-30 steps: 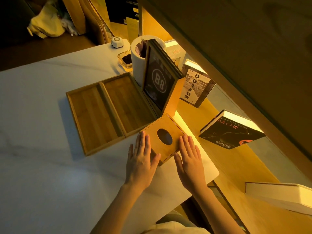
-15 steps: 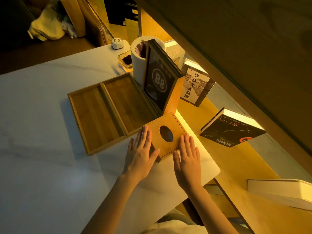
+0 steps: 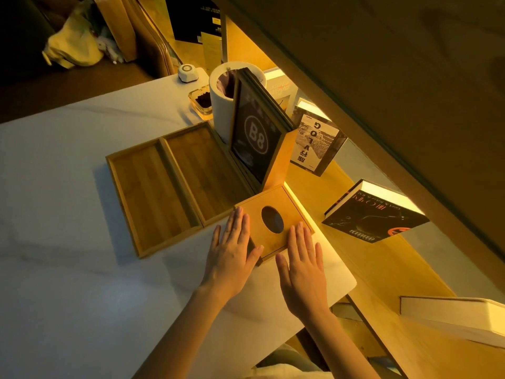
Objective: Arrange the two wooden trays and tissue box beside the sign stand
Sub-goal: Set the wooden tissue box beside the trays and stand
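Two shallow wooden trays lie side by side on the white table: the left tray (image 3: 149,192) and the right tray (image 3: 203,173), which reaches the foot of the black "B8" sign stand (image 3: 254,138). A square wooden tissue box (image 3: 274,212) with an oval hole in its lid sits just in front of the stand, touching the right tray's near corner. My left hand (image 3: 232,251) lies flat against the box's left near edge. My right hand (image 3: 303,266) lies flat with its fingertips on the box's near edge. Neither hand grips anything.
A white cylindrical bin (image 3: 222,105), a glass ashtray (image 3: 202,101) and a small white button device (image 3: 187,72) stand behind the trays. Books (image 3: 374,214) lean on a lit wooden shelf to the right, beyond the table's edge (image 3: 347,285).
Both hands have slid the tissue box a little farther away, closer to the sign stand's base. The trays have not moved.
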Demonstrator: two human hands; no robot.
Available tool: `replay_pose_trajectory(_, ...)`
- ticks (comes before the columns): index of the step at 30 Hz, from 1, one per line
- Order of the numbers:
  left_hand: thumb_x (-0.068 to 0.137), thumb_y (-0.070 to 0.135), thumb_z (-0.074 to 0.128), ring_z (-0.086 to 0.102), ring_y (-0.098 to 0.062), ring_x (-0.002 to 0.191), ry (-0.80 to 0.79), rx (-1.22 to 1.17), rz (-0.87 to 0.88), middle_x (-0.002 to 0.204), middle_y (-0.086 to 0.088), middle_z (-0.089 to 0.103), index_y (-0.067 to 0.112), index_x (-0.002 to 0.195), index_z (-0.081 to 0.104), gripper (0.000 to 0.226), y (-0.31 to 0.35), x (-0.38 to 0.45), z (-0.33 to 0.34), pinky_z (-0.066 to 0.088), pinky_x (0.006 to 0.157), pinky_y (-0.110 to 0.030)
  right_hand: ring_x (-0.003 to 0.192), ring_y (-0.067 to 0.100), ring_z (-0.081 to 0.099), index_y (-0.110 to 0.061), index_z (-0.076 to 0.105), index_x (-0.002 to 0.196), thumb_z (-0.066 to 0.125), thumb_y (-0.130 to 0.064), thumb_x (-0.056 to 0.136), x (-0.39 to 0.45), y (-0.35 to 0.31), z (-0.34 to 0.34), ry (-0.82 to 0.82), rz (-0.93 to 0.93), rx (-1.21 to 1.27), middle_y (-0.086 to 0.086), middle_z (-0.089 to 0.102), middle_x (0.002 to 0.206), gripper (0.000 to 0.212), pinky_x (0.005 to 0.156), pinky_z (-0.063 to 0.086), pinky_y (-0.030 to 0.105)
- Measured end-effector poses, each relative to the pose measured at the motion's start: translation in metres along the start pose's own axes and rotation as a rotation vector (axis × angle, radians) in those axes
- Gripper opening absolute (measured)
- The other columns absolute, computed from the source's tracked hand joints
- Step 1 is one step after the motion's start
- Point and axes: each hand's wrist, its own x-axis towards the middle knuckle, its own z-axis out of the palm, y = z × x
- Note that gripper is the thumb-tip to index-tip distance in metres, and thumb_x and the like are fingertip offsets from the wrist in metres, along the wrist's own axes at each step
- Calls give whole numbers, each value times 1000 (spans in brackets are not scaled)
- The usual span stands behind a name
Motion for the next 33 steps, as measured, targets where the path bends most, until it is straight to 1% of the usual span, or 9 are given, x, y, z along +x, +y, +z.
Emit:
replay_pose_trajectory(3, 81, 58, 10, -20, -13, 132, -15, -3, -5, 140, 2, -27, 26, 127, -24, 66, 7, 7, 0, -3, 111, -32, 137, 16, -18, -28, -11, 137, -2, -59, 84, 7, 6, -3, 11, 11, 14, -8, -16, 147, 62, 113, -8, 35)
replay_pose_trajectory(7, 87, 54, 20, -21, -13, 131, -23, -16, -10, 139, 2, -27, 25, 128, -24, 67, 15, 15, 0, 0, 115, -35, 137, 15, -18, -27, -11, 137, 3, -56, 85, 13, 13, -7, 14, 4, -3, -7, -16, 147, 61, 112, -9, 35)
replay_pose_trajectory(12, 87, 53, 21, -21, -13, 130, -29, -13, -16, 139, 3, -27, 19, 138, -15, 72, 23, 23, 1, 1, 114, -35, 138, 15, -15, -27, -11, 137, -1, -58, 85, 22, 20, -12, 24, 0, -5, -7, -13, 148, 62, 113, -6, 36)
replay_pose_trajectory(15, 86, 54, 21, -21, -13, 130, -29, -8, -24, 138, 2, -27, 20, 138, -17, 72, 26, 28, 1, -1, 113, -34, 138, 14, -14, -27, -9, 137, -5, -62, 83, 26, 24, -14, 34, -4, 11, -8, -11, 147, 64, 113, -5, 36)
replay_pose_trajectory(18, 86, 54, 21, -16, -17, 136, -31, -21, -26, 138, 2, -27, 21, 135, -20, 72, 29, 32, 2, -4, 110, -33, 136, 12, -17, -27, -11, 136, -2, -59, 83, 31, 26, -16, 29, 1, 11, -9, -13, 146, 62, 113, -5, 34)
replay_pose_trajectory(21, 86, 55, 21, -10, -20, 141, -32, -23, -39, 138, 2, -27, 19, 139, -14, 73, 31, 34, 2, 0, 114, -35, 136, 11, -17, -26, -11, 135, 0, -57, 82, 35, 26, -19, 21, 7, 17, -9, -14, 146, 62, 113, -6, 34)
replay_pose_trajectory(26, 86, 54, 23, -8, -21, 141, -23, -43, -48, 142, 2, -25, 19, 140, -12, 73, 33, 35, 3, 1, 114, -36, 137, 11, -16, -27, -10, 136, -2, -60, 82, 36, 27, -21, 17, -8, 19, -9, -12, 147, 64, 114, -5, 36)
replay_pose_trajectory(30, 87, 53, 26, -6, -22, 142, -46, -54, -52, 154, -3, -14, 19, 140, -10, 72, 34, 33, 0, 3, 115, -37, 138, 13, -9, -21, 4, 142, 0, -57, 85, 36, 24, -22, 44, -13, 2, -7, -3, 149, 68, 114, -2, 37)
replay_pose_trajectory(33, 89, 49, 29, 0, -23, 142, -57, -106, -65, 155, -3, -10, 19, 141, -5, 69, 36, 34, -6, 7, 115, -37, 140, 20, 7, -14, 22, 141, 22, -43, 91, 37, 17, -26, 101, -9, 2, 3, 19, 152, 58, 112, 7, 37)
